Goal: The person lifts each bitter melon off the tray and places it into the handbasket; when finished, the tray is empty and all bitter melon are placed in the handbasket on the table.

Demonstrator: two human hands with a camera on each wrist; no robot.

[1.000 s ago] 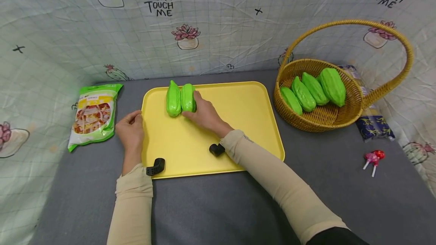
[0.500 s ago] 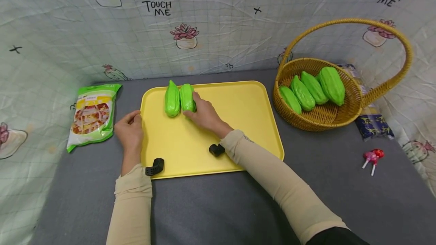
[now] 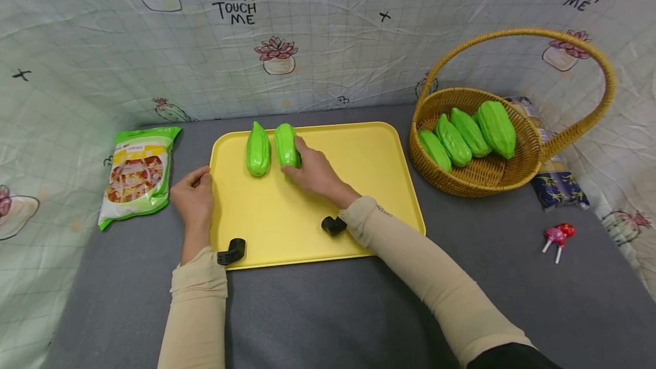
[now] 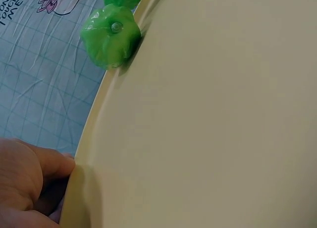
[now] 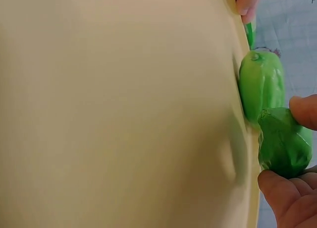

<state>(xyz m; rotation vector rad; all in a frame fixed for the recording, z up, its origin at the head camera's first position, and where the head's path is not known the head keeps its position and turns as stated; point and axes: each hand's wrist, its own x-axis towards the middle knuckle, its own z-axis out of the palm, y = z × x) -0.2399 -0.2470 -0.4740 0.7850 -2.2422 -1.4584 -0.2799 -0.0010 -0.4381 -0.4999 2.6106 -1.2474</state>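
Note:
Two glossy green ribbed gourds are at the far left part of a yellow tray (image 3: pixel 333 238). The left one, a pointed gourd (image 3: pixel 258 150), lies on the tray beside its far rim. My right hand (image 3: pixel 319 172) grips the other green gourd (image 3: pixel 287 146) between thumb and fingers; in the right wrist view this held gourd (image 5: pixel 283 143) overlaps the lying gourd (image 5: pixel 262 84). A gap shows between the two in the head view. My left hand (image 3: pixel 196 198) has its fingers curled at the tray's left rim; in the left wrist view its fingertips (image 4: pixel 62 163) hold that rim.
A wicker basket (image 3: pixel 451 187) with a tall handle stands at the right, with several green gourds (image 3: pixel 466 132) inside. Behind it lies a dark blue packet (image 3: pixel 558 187). Two lollipops (image 3: pixel 557 236) lie nearer. A green food bag (image 3: pixel 138 172) lies left of the tray.
My right hand has moved slightly right with its gourd, widening the gap to the other gourd. My left hand stays at the tray's rim.

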